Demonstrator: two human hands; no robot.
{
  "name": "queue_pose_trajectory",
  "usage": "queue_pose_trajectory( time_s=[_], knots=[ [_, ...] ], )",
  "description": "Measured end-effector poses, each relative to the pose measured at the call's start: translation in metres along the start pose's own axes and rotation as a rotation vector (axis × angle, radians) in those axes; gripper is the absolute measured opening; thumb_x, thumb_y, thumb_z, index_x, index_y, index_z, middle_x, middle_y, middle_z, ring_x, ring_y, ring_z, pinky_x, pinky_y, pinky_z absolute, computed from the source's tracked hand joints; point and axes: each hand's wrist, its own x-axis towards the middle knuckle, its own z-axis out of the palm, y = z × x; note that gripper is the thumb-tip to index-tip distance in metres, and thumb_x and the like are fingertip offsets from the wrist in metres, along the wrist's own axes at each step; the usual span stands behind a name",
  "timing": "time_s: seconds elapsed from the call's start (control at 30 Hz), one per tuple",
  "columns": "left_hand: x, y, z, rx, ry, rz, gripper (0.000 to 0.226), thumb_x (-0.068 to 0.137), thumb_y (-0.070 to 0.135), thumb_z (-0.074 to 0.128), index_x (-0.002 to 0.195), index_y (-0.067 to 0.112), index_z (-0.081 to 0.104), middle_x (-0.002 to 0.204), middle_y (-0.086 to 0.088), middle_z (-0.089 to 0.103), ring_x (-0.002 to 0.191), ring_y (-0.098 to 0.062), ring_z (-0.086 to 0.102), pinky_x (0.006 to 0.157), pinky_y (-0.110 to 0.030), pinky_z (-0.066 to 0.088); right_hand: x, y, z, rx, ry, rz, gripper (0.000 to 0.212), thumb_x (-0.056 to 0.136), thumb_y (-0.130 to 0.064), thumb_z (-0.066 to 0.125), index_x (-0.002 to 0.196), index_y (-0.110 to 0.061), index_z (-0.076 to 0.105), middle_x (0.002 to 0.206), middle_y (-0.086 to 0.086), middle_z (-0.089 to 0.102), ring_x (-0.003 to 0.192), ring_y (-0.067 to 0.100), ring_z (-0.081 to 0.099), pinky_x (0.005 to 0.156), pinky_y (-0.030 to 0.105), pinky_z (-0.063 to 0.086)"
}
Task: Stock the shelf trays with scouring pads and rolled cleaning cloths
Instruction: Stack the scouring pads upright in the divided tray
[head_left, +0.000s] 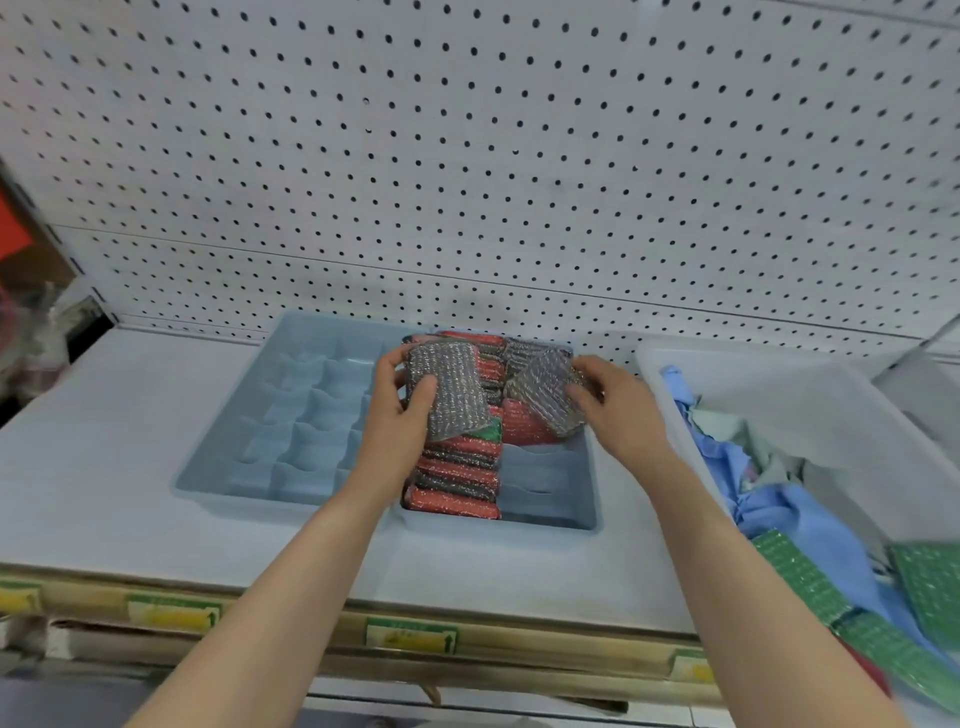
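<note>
A blue divided tray (218, 467) sits on the shelf, its left cells bare. Its middle column holds a packed row of red, grey and green scouring pads (457, 480) standing on edge. My left hand (400, 415) grips a grey glittery scouring pad (449, 395) over that row. My right hand (615, 402) pinches a second grey pad (543, 397), tilted, above the red pads (522, 428) in the tray's right compartment. The front of that compartment (545, 483) is bare.
A white bin (779, 384) at the right holds blue and grey cloths (779, 509) and green scouring pads (810, 587). A white pegboard wall (467, 156) rises behind the shelf. Price labels (410, 634) run along the shelf's front edge.
</note>
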Motion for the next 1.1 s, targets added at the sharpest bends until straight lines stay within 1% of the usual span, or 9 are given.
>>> queue_pose_trajectory(
  time_s=[0.13, 0.27, 0.4, 0.47, 0.6, 0.83, 0.93, 1.0, 1.1],
  knots=[
    [-0.001, 0.001, -0.002, -0.023, 0.029, -0.003, 0.033, 0.101, 0.026, 0.049, 0.128, 0.042, 0.039, 0.131, 0.001, 0.052, 0.106, -0.012, 0.06, 0.088, -0.042, 0.056, -0.006, 0.007, 0.008, -0.262, -0.031, -0.133, 0.027, 0.089, -0.018, 0.067, 0.116, -0.017, 0.07, 0.109, 0.007, 0.07, 0.101, 0.029, 0.062, 0.087, 0.036, 0.048],
    [-0.004, 0.002, -0.001, -0.005, 0.025, 0.002, 0.032, 0.1, 0.027, 0.05, 0.126, 0.043, 0.04, 0.13, 0.0, 0.052, 0.105, -0.013, 0.061, 0.087, -0.042, 0.057, 0.0, 0.007, 0.037, -0.443, 0.026, -0.292, 0.026, 0.063, 0.004, 0.08, 0.086, -0.009, 0.078, 0.078, 0.01, 0.067, 0.074, 0.034, 0.062, 0.063, 0.037, 0.051],
    [-0.008, 0.002, -0.004, 0.007, 0.004, 0.01, 0.033, 0.1, 0.027, 0.05, 0.129, 0.04, 0.041, 0.127, 0.005, 0.053, 0.105, -0.013, 0.062, 0.086, -0.044, 0.058, -0.002, 0.011, 0.062, -0.633, -0.027, -0.305, 0.041, 0.034, 0.005, 0.089, 0.067, -0.013, 0.074, 0.062, 0.003, 0.061, 0.057, 0.026, 0.057, 0.052, 0.026, 0.045],
    [-0.009, 0.002, -0.005, 0.006, -0.004, 0.018, 0.034, 0.1, 0.027, 0.05, 0.13, 0.04, 0.041, 0.123, 0.011, 0.054, 0.104, -0.012, 0.061, 0.085, -0.041, 0.058, -0.002, 0.011, 0.061, -0.605, -0.004, -0.307, 0.046, 0.037, 0.0, 0.091, 0.077, -0.015, 0.073, 0.072, 0.003, 0.064, 0.066, 0.026, 0.06, 0.057, 0.028, 0.047],
    [-0.012, 0.002, -0.004, 0.026, -0.002, 0.015, 0.032, 0.1, 0.027, 0.05, 0.126, 0.044, 0.041, 0.116, 0.019, 0.054, 0.099, -0.007, 0.061, 0.08, -0.033, 0.057, 0.001, 0.008, 0.055, -0.552, -0.059, -0.334, 0.058, 0.066, -0.023, 0.087, 0.116, -0.015, 0.059, 0.114, 0.007, 0.06, 0.104, 0.03, 0.056, 0.084, 0.039, 0.048],
    [-0.016, 0.004, -0.002, 0.045, -0.029, 0.029, 0.032, 0.099, 0.028, 0.051, 0.126, 0.042, 0.043, 0.114, 0.021, 0.054, 0.095, -0.001, 0.062, 0.079, -0.029, 0.057, 0.004, 0.01, 0.06, -0.526, -0.025, -0.142, 0.043, 0.081, -0.033, 0.075, 0.115, -0.015, 0.055, 0.115, 0.003, 0.058, 0.106, 0.023, 0.051, 0.082, 0.03, 0.043],
    [-0.017, 0.005, 0.002, 0.061, -0.051, 0.041, 0.031, 0.099, 0.028, 0.052, 0.126, 0.041, 0.043, 0.113, 0.023, 0.054, 0.088, 0.007, 0.063, 0.076, -0.024, 0.056, 0.0, -0.006, 0.053, -0.191, 0.105, -0.095, 0.029, 0.09, -0.042, 0.064, 0.105, -0.016, 0.065, 0.102, 0.0, 0.064, 0.099, 0.022, 0.056, 0.082, 0.033, 0.046],
    [-0.018, 0.005, 0.008, 0.049, -0.057, 0.049, 0.032, 0.099, 0.026, 0.053, 0.127, 0.039, 0.045, 0.11, 0.024, 0.056, 0.087, 0.011, 0.063, 0.076, -0.022, 0.057, -0.003, -0.023, 0.041, 0.187, -0.061, 0.06, 0.032, 0.092, -0.053, 0.056, 0.093, -0.024, 0.066, 0.09, -0.007, 0.067, 0.089, 0.014, 0.061, 0.077, 0.029, 0.048],
    [-0.017, 0.001, 0.015, 0.043, -0.08, 0.058, 0.033, 0.097, 0.028, 0.056, 0.126, 0.041, 0.049, 0.115, 0.019, 0.062, 0.1, -0.001, 0.064, 0.089, -0.038, 0.057, -0.013, -0.04, 0.033, 0.479, -0.314, 0.171, 0.025, 0.083, -0.047, 0.071, 0.092, -0.025, 0.065, 0.083, -0.009, 0.067, 0.078, 0.007, 0.062, 0.074, 0.024, 0.051]
  ],
)
